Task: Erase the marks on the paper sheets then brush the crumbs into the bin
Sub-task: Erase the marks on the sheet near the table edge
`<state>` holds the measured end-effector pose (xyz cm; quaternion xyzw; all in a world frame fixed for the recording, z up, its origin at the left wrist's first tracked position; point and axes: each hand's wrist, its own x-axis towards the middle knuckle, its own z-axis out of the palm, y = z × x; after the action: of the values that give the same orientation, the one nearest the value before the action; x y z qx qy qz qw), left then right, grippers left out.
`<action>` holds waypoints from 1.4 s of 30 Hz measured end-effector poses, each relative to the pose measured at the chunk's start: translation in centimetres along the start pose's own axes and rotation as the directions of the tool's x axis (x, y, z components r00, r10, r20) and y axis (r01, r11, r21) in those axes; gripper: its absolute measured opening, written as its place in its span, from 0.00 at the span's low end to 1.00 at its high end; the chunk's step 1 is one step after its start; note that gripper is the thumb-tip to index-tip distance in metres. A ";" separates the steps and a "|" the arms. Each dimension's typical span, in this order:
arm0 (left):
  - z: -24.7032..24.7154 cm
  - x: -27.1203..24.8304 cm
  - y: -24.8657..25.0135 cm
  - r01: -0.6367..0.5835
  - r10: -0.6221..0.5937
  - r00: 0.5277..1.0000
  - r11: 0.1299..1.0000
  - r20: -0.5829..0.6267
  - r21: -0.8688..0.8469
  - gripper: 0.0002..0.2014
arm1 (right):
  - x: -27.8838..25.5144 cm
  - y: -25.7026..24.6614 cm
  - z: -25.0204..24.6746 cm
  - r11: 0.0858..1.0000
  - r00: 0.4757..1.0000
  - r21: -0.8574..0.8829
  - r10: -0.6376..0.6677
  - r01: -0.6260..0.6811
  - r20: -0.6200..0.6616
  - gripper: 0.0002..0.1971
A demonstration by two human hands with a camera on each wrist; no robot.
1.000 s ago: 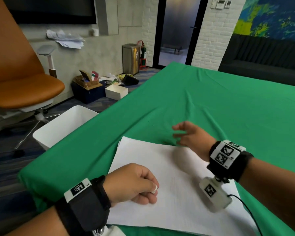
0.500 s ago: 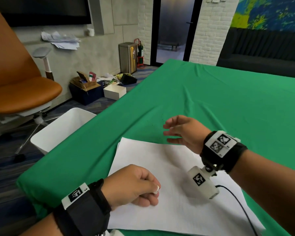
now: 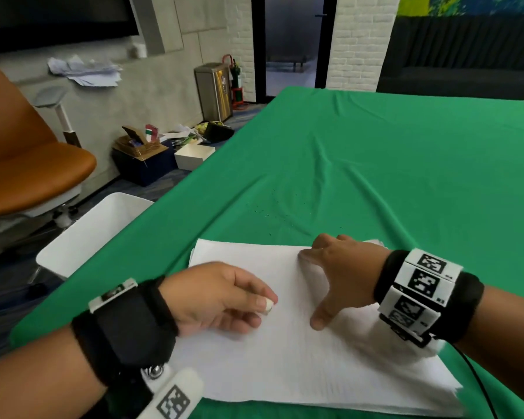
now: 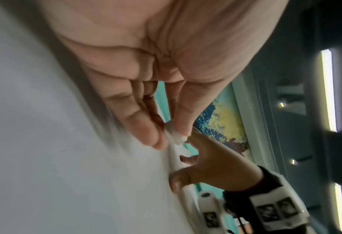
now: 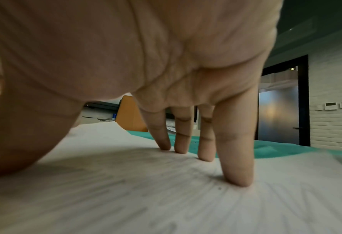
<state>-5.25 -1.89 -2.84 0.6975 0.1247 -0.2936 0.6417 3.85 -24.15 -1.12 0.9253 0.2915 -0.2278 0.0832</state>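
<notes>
A stack of white paper sheets (image 3: 300, 358) lies on the green tablecloth (image 3: 375, 176) near its front edge. My left hand (image 3: 224, 297) rests on the sheets' left part and pinches a small white eraser (image 3: 268, 306) between thumb and fingers; the eraser (image 4: 175, 137) shows the same in the left wrist view. My right hand (image 3: 333, 273) is spread flat on the top sheet near its far edge, and its fingertips (image 5: 239, 182) press the paper (image 5: 166, 197). Dark eraser crumbs (image 3: 273, 207) are scattered on the cloth beyond the sheets.
A white bin (image 3: 91, 231) stands on the floor beside the table's left edge. An orange office chair (image 3: 28, 164) is further left. Boxes and clutter (image 3: 164, 152) lie on the floor by the wall. The cloth stretches far and right beyond the sheets.
My right hand has come down from above the cloth beyond the sheets and now presses flat on the top sheet. The left hand has kept its place with the eraser.
</notes>
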 end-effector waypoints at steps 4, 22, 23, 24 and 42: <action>-1.3 3.8 3.3 -0.064 0.103 0.980 0.973 -0.169 0.223 0.05 | 0.4 -0.3 -0.6 0.999 1.000 -0.033 0.013 -0.012 0.012 0.62; 1.2 9.2 5.9 -0.075 0.343 0.930 0.524 -0.129 0.848 0.04 | 1.1 0.1 -0.7 0.999 1.000 -0.050 -0.004 0.006 0.022 0.61; 1.2 9.5 6.0 -0.073 0.332 0.931 0.570 -0.149 0.818 0.04 | 1.2 0.1 -0.6 0.999 1.000 -0.050 -0.005 0.006 0.022 0.61; 1.1 9.7 6.2 -0.068 0.329 0.928 0.606 -0.172 0.792 0.04 | 1.2 0.1 -0.5 0.999 1.000 -0.054 -0.004 0.005 0.018 0.60; 1.4 7.8 5.7 -0.064 0.204 0.978 0.490 -0.043 0.869 0.05 | 1.5 0.2 -0.3 0.997 1.000 -0.071 0.001 0.001 0.022 0.59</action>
<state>3.77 -5.66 -2.65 0.9505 -0.0484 -0.2159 0.2182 5.15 -23.50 -1.59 0.9192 0.2984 -0.2276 0.1192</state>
